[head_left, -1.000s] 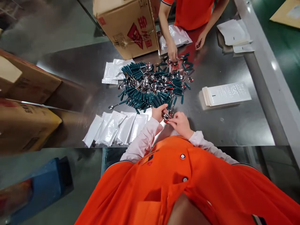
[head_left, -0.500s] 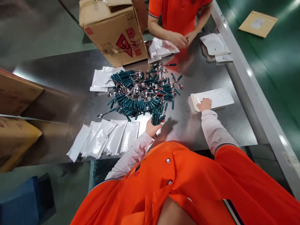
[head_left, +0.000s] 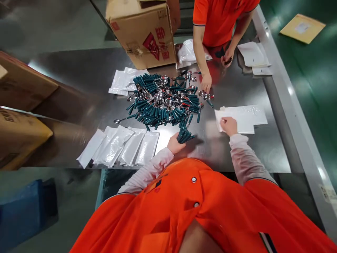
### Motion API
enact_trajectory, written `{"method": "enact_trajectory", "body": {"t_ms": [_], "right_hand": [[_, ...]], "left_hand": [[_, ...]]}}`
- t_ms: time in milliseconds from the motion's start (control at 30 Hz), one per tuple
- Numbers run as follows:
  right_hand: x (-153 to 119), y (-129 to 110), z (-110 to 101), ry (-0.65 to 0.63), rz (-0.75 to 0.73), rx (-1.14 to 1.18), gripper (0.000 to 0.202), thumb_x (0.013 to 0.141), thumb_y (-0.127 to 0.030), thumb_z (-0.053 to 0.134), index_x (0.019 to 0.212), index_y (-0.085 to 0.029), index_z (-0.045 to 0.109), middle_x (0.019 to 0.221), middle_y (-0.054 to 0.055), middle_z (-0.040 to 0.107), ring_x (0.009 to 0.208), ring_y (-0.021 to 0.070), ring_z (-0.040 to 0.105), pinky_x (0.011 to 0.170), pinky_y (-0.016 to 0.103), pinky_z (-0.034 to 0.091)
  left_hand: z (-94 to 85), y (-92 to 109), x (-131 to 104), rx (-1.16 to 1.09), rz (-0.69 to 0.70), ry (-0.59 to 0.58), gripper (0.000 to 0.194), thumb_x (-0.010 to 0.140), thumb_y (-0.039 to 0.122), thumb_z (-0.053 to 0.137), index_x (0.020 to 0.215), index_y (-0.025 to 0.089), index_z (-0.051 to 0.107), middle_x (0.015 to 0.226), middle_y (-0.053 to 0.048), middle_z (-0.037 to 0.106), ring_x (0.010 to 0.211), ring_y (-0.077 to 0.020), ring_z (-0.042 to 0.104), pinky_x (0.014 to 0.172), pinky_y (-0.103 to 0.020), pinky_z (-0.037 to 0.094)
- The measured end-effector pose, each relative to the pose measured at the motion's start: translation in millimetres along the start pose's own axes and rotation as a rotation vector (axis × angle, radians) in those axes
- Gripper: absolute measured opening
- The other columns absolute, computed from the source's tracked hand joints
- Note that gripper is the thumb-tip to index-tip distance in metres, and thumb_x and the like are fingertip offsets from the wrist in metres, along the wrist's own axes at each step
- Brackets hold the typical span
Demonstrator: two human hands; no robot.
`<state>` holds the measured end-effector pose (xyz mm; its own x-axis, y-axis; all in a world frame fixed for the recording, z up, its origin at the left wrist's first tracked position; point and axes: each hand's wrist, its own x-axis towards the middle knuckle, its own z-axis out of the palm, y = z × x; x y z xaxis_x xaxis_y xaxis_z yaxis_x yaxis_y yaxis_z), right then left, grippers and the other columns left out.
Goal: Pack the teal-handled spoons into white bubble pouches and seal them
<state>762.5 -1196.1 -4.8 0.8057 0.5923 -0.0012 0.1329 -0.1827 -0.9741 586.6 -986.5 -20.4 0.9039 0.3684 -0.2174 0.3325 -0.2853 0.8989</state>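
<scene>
Head view: left hand closed round a bunch of spoons, green handles poking out away from the body; bowls hidden by the hand. Bunch sits at the near edge of the pile. Right hand is on the near-left part of the bags, fingers curled; can't tell if it's pinching one or just resting. One bag lies offset from the others, towards the wearer. Progress, my read: partway. On the done side, a row of packets along the near left of the surface, neighbours overlapping or close, plus a couple more packets beyond, beside the pile. Can't see what's inside any of them. On the left-to-do side, most visible spoons lie loose in the pile, one stray spoon out to its left, and the bags at right look flat and unfilled. Co-worker across: one hand down at a few spoons just right of the pile, the other holding something dark, too small to make out. Big carton stands behind the pile.
</scene>
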Motion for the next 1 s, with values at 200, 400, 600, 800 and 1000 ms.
{"method": "enact_trajectory", "body": {"t_ms": [200,400,600,800,1000], "right_hand": [[-40,58,104,-0.093,0.382,-0.567,0.016,0.084,-0.015,0.06,0.083,-0.015,0.076,0.088,0.011,0.076,0.09,0.0232,0.07,0.08,0.027,0.048],[-51,81,133,-0.031,0.404,-0.439,0.037,0.094,-0.03,0.045,0.107,-0.011,0.075,0.093,0.011,0.077,0.083,0.0196,0.071,0.075,0.025,0.049],[-52,76,131,-0.064,0.02,-0.727,0.034,0.094,-0.027,0.05,0.111,-0.013,0.075,0.098,0.014,0.075,0.09,0.023,0.068,0.08,0.029,0.048],[-48,57,117,-0.094,-0.302,-0.949,0.04,0.1,-0.027,0.041,0.117,-0.013,0.074,0.088,0.014,0.072,0.08,0.0204,0.063,0.07,0.028,0.042],[-44,39,123,-0.264,-0.31,-0.996,0.038,0.1,-0.026,0.041,0.117,-0.014,0.074,0.092,0.014,0.073,0.079,0.0212,0.064,0.069,0.029,0.041]], "left_hand": [[16.2,-37,14,0.516,-0.069,-0.131,0.04,0.07,0.023,0.076,0.107,0.016,0.064,0.094,-0.011,0.073,0.097,-0.0316,0.07,0.089,-0.039,0.052],[14.1,-60,15,0.918,-0.146,-0.367,0.046,0.084,0.032,0.066,0.124,0.013,0.057,0.114,-0.017,0.07,0.109,-0.0316,0.067,0.094,-0.038,0.051],[25.3,-51,12,0.934,-0.144,-0.345,0.073,0.085,0.027,0.063,0.149,0.005,0.035,0.111,-0.023,0.07,0.104,-0.0334,0.069,0.086,-0.039,0.053],[12.9,-24,16,0.82,-0.03,-0.432,0.082,0.08,0.024,0.07,0.153,0.014,0.034,0.116,-0.018,0.071,0.107,-0.0308,0.069,0.088,-0.035,0.053],[6.2,7,21,0.751,-0.201,-0.473,0.058,0.065,0.018,0.082,0.12,0.011,0.065,0.108,-0.016,0.073,0.102,-0.0278,0.07,0.087,-0.028,0.055]]}}
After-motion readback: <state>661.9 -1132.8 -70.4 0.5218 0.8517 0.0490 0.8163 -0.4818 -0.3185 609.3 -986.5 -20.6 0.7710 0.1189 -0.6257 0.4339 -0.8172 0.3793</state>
